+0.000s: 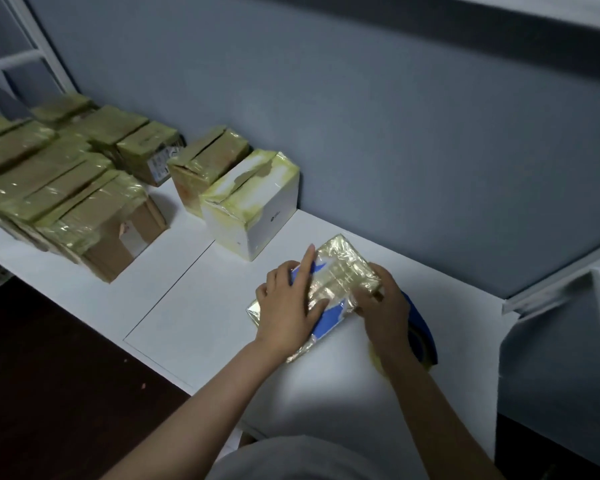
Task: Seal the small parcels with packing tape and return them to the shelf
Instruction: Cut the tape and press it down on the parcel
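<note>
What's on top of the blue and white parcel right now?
Clear tape wraps the parcel, and the left hand lies flat on it, fingers straight. The right hand grips its right end. The surface under the palm is hidden.

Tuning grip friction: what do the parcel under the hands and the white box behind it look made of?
Parcel: likely card, blue-and-white print, wrapped in glossy clear film tape; glare and wrinkles show it.
White box: smooth white cardboard, top skin torn to brown; yellowed glossy tape along edges.
</note>
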